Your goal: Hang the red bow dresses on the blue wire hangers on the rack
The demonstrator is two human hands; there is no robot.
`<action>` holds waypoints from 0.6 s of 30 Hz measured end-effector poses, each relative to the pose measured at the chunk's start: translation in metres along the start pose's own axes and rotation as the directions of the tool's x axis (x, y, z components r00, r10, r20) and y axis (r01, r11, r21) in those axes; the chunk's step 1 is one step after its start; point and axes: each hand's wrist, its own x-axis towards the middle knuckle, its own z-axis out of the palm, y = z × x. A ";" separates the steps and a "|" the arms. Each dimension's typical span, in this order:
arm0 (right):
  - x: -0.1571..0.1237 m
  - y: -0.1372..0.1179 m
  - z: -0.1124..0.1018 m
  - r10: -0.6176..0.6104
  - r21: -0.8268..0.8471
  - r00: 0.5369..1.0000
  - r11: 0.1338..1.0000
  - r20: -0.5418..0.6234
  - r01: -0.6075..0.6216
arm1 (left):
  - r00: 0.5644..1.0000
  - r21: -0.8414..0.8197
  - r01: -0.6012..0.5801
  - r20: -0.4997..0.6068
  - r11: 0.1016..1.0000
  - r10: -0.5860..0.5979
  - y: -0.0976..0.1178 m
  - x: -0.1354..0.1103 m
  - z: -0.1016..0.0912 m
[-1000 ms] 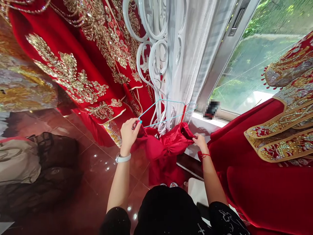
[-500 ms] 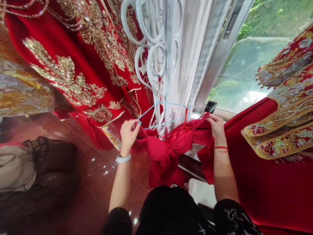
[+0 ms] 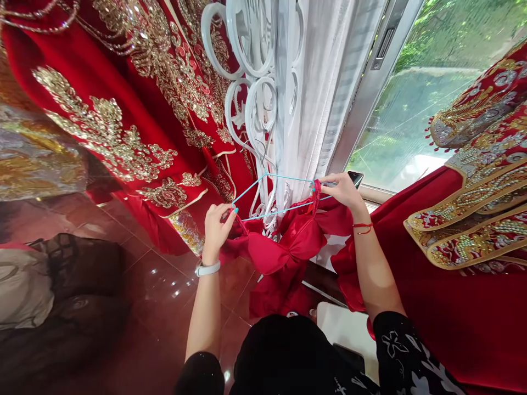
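A red dress [image 3: 267, 253] with a gathered bodice hangs in front of me from a thin light-blue wire hanger [image 3: 249, 190]. Its hook points up beside the white scroll rack. My left hand [image 3: 216, 227] is closed in a pinch on the hanger's left shoulder, where a red strap loops down. At the opposite shoulder, my right hand [image 3: 345, 191] pinches the ruched dress strap [image 3: 317, 198], which sits around the wire. Part of the hanger's right end is behind the right-hand fingers.
White scroll metalwork [image 3: 263, 104] stands straight ahead beside a sheer white curtain [image 3: 317, 99]. Gold-embroidered red garments [image 3: 111, 137] hang at left, and a beaded red garment [image 3: 457, 230] at right. A dark phone [image 3: 355, 178] lies by the window. A white stool [image 3: 340, 323] is below.
My right hand has moved left with the strap, bringing it onto the hanger's right shoulder. More of the phone's surroundings are uncovered. My left hand stays on the hanger.
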 end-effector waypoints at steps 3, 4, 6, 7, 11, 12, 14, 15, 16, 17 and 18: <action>-0.006 0.001 0.004 -0.050 -0.062 0.997 0.997 -0.054 0.047 | 1.000 0.031 0.008 -0.021 0.999 -0.007 0.000 0.000 -0.001; -0.009 0.001 0.008 -0.079 -0.087 0.988 0.994 -0.130 0.068 | 1.000 0.035 0.006 -0.022 0.999 -0.005 -0.001 0.000 -0.002; -0.019 -0.005 0.024 -0.125 -0.119 0.934 0.989 -0.334 0.090 | 0.999 0.028 0.001 -0.036 1.000 0.000 -0.002 -0.001 -0.003; -0.023 -0.010 0.037 -0.132 -0.106 0.903 0.990 -0.409 0.097 | 0.998 0.014 0.007 -0.066 1.000 -0.006 -0.004 -0.003 -0.004; -0.033 -0.037 0.113 -0.154 0.115 0.976 0.978 -0.152 0.172 | 0.952 -0.259 0.119 -0.244 0.959 -0.184 -0.027 -0.029 -0.004; -0.032 -0.044 0.134 -0.181 0.156 0.983 0.971 -0.030 0.183 | 0.939 -0.365 0.161 -0.231 0.917 -0.257 -0.035 -0.038 -0.002; -0.024 -0.056 0.174 -0.217 0.168 0.969 0.966 0.118 0.196 | 0.918 -0.525 0.257 -0.130 0.812 -0.375 -0.049 -0.057 0.003; -0.019 -0.061 0.192 -0.219 0.152 0.962 0.969 0.164 0.195 | 0.905 -0.572 0.301 -0.082 0.763 -0.418 -0.055 -0.066 0.006; -0.015 -0.065 0.208 -0.207 0.135 0.957 0.974 0.202 0.182 | 0.891 -0.601 0.332 -0.054 0.727 -0.451 -0.059 -0.073 0.009; -0.010 -0.068 0.222 -0.180 0.118 0.956 0.981 0.233 0.156 | 0.877 -0.616 0.348 -0.050 0.706 -0.477 -0.062 -0.078 0.012; -0.007 -0.071 0.233 -0.141 0.101 0.958 0.988 0.250 0.119 | 0.865 -0.621 0.353 -0.069 0.700 -0.497 -0.063 -0.082 0.014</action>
